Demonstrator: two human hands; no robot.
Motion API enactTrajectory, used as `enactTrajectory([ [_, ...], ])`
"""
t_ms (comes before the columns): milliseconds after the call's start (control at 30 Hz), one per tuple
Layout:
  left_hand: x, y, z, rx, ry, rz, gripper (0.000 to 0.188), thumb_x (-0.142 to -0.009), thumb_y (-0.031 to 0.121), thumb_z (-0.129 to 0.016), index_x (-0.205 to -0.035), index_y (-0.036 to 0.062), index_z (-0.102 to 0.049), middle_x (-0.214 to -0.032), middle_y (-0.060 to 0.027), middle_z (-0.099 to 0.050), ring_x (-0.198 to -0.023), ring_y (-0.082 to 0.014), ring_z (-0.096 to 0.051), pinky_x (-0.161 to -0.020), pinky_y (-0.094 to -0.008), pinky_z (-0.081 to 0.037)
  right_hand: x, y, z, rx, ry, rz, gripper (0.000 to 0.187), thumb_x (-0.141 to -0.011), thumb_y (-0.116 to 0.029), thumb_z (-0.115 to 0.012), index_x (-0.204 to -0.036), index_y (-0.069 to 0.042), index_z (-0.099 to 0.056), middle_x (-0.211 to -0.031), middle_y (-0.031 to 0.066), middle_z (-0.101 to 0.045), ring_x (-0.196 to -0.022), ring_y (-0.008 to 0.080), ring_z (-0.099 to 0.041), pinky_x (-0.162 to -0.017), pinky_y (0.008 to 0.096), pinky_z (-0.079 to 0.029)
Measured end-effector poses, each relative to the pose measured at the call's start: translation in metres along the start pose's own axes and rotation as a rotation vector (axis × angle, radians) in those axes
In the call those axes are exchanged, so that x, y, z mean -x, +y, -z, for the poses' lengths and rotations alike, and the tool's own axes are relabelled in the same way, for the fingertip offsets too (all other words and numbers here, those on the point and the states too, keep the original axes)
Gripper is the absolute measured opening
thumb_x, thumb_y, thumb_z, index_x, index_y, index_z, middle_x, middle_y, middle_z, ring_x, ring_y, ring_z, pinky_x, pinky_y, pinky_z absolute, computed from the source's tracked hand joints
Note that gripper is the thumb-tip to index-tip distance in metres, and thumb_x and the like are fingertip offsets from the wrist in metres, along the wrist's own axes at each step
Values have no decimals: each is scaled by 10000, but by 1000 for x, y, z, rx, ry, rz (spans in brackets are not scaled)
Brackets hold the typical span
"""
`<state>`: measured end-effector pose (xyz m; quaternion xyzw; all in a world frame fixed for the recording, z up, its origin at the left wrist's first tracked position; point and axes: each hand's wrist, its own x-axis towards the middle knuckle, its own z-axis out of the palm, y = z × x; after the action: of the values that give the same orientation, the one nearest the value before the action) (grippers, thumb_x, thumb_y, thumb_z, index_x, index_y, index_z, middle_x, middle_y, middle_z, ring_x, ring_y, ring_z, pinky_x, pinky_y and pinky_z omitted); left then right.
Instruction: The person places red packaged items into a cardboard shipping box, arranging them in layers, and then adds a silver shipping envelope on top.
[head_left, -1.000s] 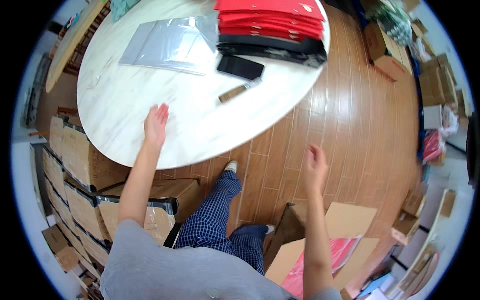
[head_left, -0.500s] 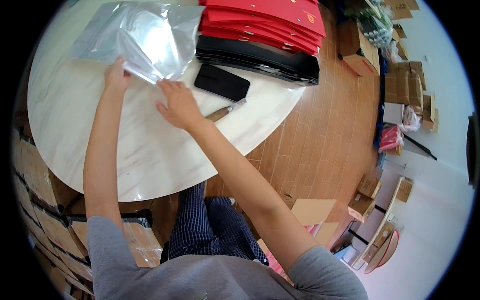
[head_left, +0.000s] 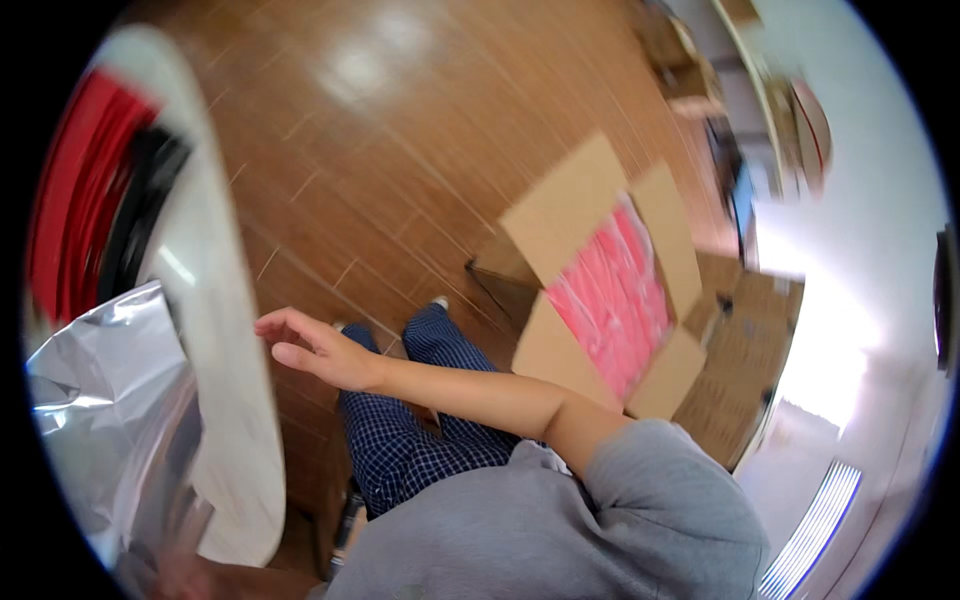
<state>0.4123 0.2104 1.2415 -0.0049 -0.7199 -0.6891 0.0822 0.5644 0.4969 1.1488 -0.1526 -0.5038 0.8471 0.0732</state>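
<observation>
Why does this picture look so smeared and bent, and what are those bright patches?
Head view: motion blur smears the red stack and white table; fisheye bends edges; glare on the wood floor and silver bags; the right hand is fairly sharp.

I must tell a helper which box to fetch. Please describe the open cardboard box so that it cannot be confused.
On the wooden floor, right of the white round table, stands the open cardboard box. Only it shows pink packets between spread flaps.

Left hand (head_left: 185,575) blurred, cut off behind silver bag (head_left: 110,420).
</observation>
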Motion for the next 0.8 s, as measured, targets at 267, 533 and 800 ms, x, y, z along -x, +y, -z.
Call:
enactTrajectory([
  [267,179,78,-278,249,-901,103,417,-951,134,-399,-1342,-2,-347,-1279,-183,-459,-1140,-262,-476,-949,-419,-431,209,-81,146,-1064,521,115,767,-866,-591,-470,-1378,-41,-311,-1304,115,-456,-1263,265,-378,-1087,427,-264],
  [533,516,68,-422,139,-1933,426,490,-961,191,-451,-1394,50,-269,-1025,-51,-528,-893,-108,-509,-783,-259,-431,476,-14,212,-957,1546,611,322,-903,-155,-548,-1171,19,-509,-1128,111,-577,-1047,220,-556,-942,374,-447],
  [800,621,-60,-389,-458,-2149,246,521,-949,225,-473,-1362,-11,-259,-1336,-214,-404,-1227,-275,-424,-1024,-384,-337,564,151,265,-1058,1870,484,355,-903,-232,-552,-1177,-9,-514,-1096,60,-574,-1003,168,-558,-859,307,-460],
])
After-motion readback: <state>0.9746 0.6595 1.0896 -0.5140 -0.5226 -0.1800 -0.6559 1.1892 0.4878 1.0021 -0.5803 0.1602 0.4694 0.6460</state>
